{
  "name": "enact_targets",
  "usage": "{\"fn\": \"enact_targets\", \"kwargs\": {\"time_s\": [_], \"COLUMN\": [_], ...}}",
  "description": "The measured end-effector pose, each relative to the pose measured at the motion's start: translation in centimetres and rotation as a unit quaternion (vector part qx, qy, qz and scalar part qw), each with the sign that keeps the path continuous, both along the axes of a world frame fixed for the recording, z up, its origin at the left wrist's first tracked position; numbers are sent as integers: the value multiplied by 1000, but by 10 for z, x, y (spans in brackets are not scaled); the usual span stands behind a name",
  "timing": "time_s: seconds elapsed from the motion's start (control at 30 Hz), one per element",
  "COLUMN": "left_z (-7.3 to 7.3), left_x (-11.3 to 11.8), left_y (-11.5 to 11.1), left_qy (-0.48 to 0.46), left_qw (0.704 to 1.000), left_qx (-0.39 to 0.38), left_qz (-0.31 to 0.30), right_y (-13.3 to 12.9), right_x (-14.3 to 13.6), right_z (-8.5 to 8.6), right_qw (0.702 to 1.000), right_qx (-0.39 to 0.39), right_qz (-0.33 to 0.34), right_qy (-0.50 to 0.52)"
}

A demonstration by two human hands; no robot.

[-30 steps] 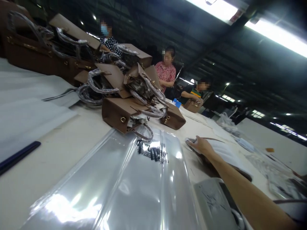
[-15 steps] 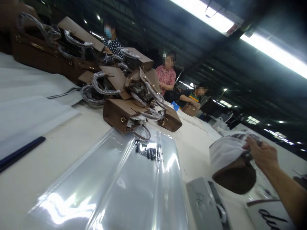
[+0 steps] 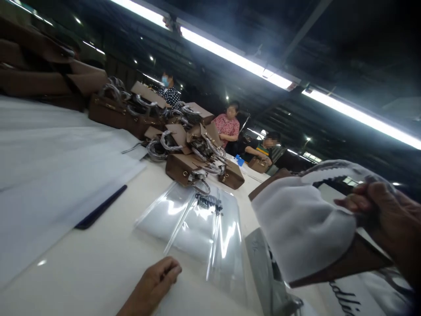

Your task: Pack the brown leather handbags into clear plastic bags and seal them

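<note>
My right hand (image 3: 388,215) is closed around the wrapped handle of a brown handbag (image 3: 355,259), lifted at the right. White sheet material (image 3: 296,224) covers most of the bag's near side, and clear wrap shows along its handle. My left hand (image 3: 158,278) hovers low in the middle, its fingers curled together; I cannot make out whether anything is in them. Just beyond it lies a flat stack of clear plastic bags (image 3: 197,232) with dark printed lettering. Under the raised handbag sits a grey packet (image 3: 263,267) with a dark opening.
Brown handbags (image 3: 180,169) with plastic-wrapped handles are piled at the far side. White sheets (image 3: 66,175) spread over the left, with a dark blue strip (image 3: 101,208) at their edge. Across the table are co-workers, one handling a brown bag (image 3: 258,164).
My right hand has brought the handbag nearer and higher, so it looks larger. My left hand has come into view at the bottom. The camera view has shifted, showing more to the left.
</note>
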State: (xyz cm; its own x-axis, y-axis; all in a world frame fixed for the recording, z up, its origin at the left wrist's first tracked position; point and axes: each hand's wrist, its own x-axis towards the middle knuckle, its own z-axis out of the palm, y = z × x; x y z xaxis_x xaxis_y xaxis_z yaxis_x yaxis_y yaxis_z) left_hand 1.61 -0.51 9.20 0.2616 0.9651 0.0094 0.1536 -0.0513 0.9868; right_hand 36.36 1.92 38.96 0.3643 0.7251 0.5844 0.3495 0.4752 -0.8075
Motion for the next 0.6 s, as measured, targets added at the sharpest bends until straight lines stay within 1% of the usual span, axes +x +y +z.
{"fn": "enact_targets", "kwargs": {"time_s": [0.07,0.1,0.17,0.2,0.3,0.33,0.37,0.4,0.43,0.47,0.5,0.57,0.6], "left_z": [19,27,41,47,59,60,61,61,61,62,62,67,71], "left_x": [-6,-10,-17,-21,-36,-43,-51,-60,-70,-81,-92,-110,-117], "left_y": [-7,-11,-19,-23,-37,-40,-43,-45,-46,-46,-46,-44,-43], "left_qy": [-39,-57,-86,-97,-130,-139,-145,-150,-153,-153,-148,-111,-80], "left_qw": [999,997,992,990,984,982,981,978,975,971,966,957,956], "left_qx": [-25,-35,-52,-59,-63,-60,-56,-49,-39,-24,-6,36,56], "left_qz": [28,43,73,85,106,111,119,134,156,182,213,264,276], "right_y": [-19,-27,-41,-48,-71,-80,-89,-100,-110,-121,-131,-151,-160], "right_x": [-24,-37,-65,-79,-116,-127,-138,-149,-160,-171,-183,-205,-214], "right_z": [-20,-30,-45,-50,-56,-58,-62,-68,-78,-92,-109,-150,-171], "right_qw": [994,989,980,975,958,952,942,925,897,866,829,786,745], "right_qx": [-54,-74,-90,-89,-62,-50,-28,-1,28,56,88,131,183], "right_qz": [85,118,170,199,278,289,291,288,287,291,306,363,393], "right_qy": [40,54,57,44,-39,-90,-163,-250,-334,-404,-460,-483,-507]}}
